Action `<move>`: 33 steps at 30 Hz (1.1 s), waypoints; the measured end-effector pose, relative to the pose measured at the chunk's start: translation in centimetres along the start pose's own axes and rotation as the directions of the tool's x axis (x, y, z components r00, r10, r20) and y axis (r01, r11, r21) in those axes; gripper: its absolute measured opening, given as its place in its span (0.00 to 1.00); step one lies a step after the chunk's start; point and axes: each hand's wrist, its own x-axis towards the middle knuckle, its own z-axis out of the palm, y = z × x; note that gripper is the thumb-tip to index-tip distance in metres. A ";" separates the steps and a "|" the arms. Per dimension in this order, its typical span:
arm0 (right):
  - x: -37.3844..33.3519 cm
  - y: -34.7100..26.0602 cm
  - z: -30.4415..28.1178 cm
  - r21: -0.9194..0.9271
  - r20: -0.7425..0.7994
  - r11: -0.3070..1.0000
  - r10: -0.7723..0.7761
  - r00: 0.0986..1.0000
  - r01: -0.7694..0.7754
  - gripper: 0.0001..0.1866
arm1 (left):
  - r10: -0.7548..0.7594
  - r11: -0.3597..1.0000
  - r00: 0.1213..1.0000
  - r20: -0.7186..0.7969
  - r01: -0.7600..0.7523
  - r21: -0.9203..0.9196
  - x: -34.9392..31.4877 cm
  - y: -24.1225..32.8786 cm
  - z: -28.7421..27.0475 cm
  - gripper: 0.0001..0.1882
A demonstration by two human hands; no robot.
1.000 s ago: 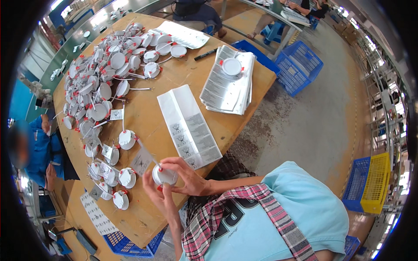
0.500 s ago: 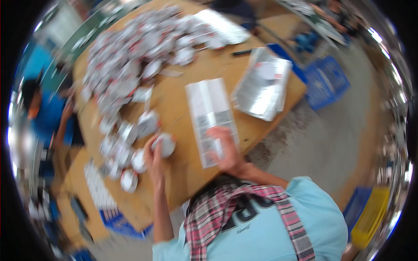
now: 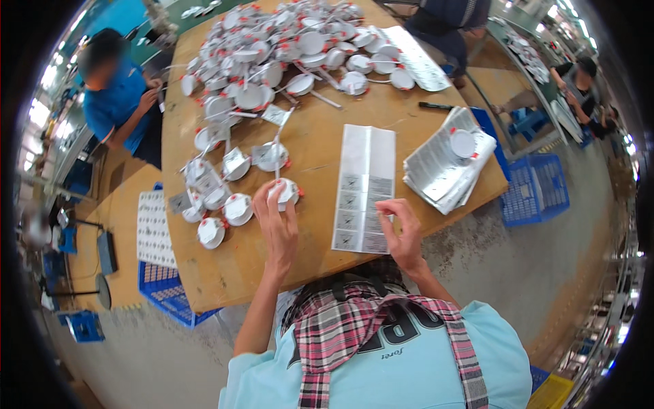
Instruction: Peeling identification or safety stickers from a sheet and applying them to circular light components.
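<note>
Round white lamp disc with red clips point(image 3: 286, 193) sits on the wooden table point(image 3: 313, 146), gripped by the left hand point(image 3: 276, 221); right hand point(image 3: 402, 232) pinches the white label sheet's point(image 3: 364, 187) edge.

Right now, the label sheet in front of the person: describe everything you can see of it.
The label sheet is a long white paper strip lying flat on the wooden table. Its far half looks blank; grey printed stickers fill the near half in two columns. The right hand touches its near right edge. The left hand is clear of it.
</note>
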 end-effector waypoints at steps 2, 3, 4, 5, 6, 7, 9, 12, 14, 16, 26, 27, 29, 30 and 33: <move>0.2 0.3 -0.6 -0.037 0.071 0.999 -0.004 0.997 0.007 0.10 | 0.039 0.994 0.991 0.128 -0.024 -0.111 -1.4 1.2 0.4 0.17; 0.4 0.7 -0.6 -0.059 0.042 0.998 -0.010 0.999 0.012 0.10 | 0.066 0.989 0.989 0.129 -0.048 -0.138 -1.8 1.4 0.8 0.17; 0.3 1.0 -0.6 -0.073 0.074 0.997 -0.024 0.997 0.029 0.09 | 0.047 0.984 0.985 0.164 -0.018 -0.177 -2.2 1.4 1.2 0.16; 0.2 1.4 -0.6 -0.087 0.106 0.995 -0.031 0.994 0.041 0.09 | 0.030 0.977 0.978 0.204 0.014 -0.212 -2.6 1.5 1.6 0.15; 0.2 1.6 -0.6 -0.093 0.103 0.993 -0.069 0.992 0.079 0.09 | 0.058 0.971 0.975 0.213 -0.006 -0.239 -2.7 1.8 1.6 0.15; 0.0 1.6 -0.4 -0.119 0.072 0.990 -0.065 0.995 0.073 0.09 | 0.068 0.977 0.975 0.214 -0.022 -0.210 -2.4 1.9 1.4 0.14; -0.1 1.2 -0.2 -0.076 0.084 0.992 -0.096 0.992 0.102 0.10 | 0.107 0.977 0.969 0.223 -0.061 -0.203 -2.3 1.7 1.3 0.13; 0.2 1.8 -1.8 -0.282 0.003 0.949 -0.146 0.989 0.141 0.12 | 0.145 0.974 0.959 0.243 -0.096 -0.204 -1.9 0.9 1.5 0.12; 0.6 2.6 -3.4 -0.489 -0.045 0.863 -0.167 0.985 0.124 0.15 | 0.144 0.972 0.954 0.264 -0.085 -0.221 -1.4 0.9 1.5 0.11; 0.9 2.6 -5.6 -0.558 -0.113 0.827 -0.151 0.982 0.063 0.17 | 0.200 0.960 0.934 0.297 -0.127 -0.250 -0.7 1.4 1.8 0.11; 2.8 15.2 -12.9 -0.018 -0.625 0.822 0.435 0.648 -0.569 0.37 | 0.416 0.828 0.763 0.494 -0.093 -0.554 7.0 10.1 16.3 0.19; 3.2 15.3 -12.3 -0.020 -0.622 0.827 0.430 0.654 -0.562 0.37 | 0.415 0.828 0.768 0.488 -0.096 -0.552 6.8 9.5 18.5 0.19; 3.8 15.2 -11.0 0.134 -0.554 0.860 0.477 0.682 -0.492 0.37 | 0.346 0.912 0.707 0.617 -0.100 -0.398 6.6 8.6 22.7 0.20; 3.5 16.9 -11.7 0.073 -0.608 0.877 0.417 0.675 -0.475 0.37 | 0.365 0.903 0.702 0.612 -0.107 -0.416 6.2 9.4 24.2 0.20; 3.7 17.9 -11.2 0.148 -0.632 0.898 0.408 0.659 -0.414 0.36 | 0.438 0.834 0.595 0.674 0.010 -0.551 5.5 8.8 27.1 0.21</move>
